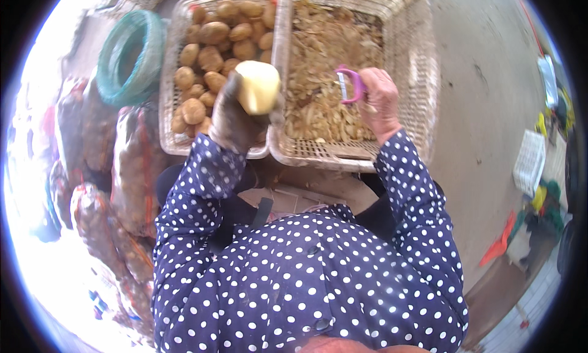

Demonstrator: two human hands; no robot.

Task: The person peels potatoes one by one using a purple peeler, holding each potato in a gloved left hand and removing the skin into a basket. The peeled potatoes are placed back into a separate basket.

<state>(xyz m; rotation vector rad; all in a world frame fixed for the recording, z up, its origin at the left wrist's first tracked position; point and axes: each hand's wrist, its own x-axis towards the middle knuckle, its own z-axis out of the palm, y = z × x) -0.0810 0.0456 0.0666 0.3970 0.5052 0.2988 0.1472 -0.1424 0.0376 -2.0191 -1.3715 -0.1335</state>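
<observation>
My left hand [234, 116], in a dark soiled glove, grips a peeled pale-yellow potato [258, 86]. It is held above the inner edges of two plastic crates and is slightly blurred. A purple Y-shaped vegetable peeler [356, 85] is in my bare right hand [380, 98], its blade turned to the left. Below that hand, potato peelings [330, 118] cover the floor of the right crate [411, 45]. Unpeeled brown potatoes [214, 32] fill much of the left crate [171, 91].
Net sacks [133, 169] packed with what look like potatoes stand at the left. A rolled-down green mesh bag [131, 59] is beside the left crate. Across the concrete floor [473, 123], a white plastic basket [529, 162] and an orange-red item [500, 238] lie at the right.
</observation>
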